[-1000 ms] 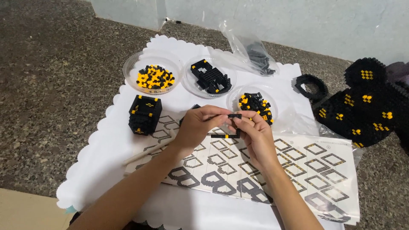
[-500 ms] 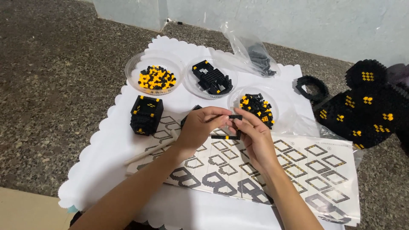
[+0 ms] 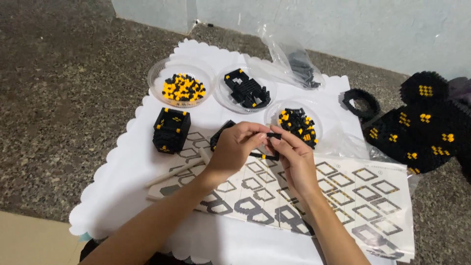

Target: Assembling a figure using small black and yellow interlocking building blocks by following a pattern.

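My left hand [image 3: 235,147] and my right hand [image 3: 292,159] meet over a printed instruction sheet [image 3: 343,196]. Between their fingertips they pinch a small black brick piece [image 3: 273,135]; a thin black strip of bricks [image 3: 265,156] lies or hangs just below, partly hidden by the fingers. A black block part [image 3: 219,136] shows behind my left hand. A black and yellow cube-shaped build [image 3: 171,129] stands to the left of my hands.
Three clear dishes hold bricks: yellow and black [image 3: 182,87], black [image 3: 245,89], mixed [image 3: 296,125]. A plastic bag [image 3: 299,66] lies behind. A large black and yellow brick figure [image 3: 422,127] and a black ring [image 3: 361,102] sit right. A white stick tool [image 3: 176,171] lies on the white mat [image 3: 122,196].
My hands have stayed together at the same spot, with only small finger movements on the piece. Nothing else has moved.
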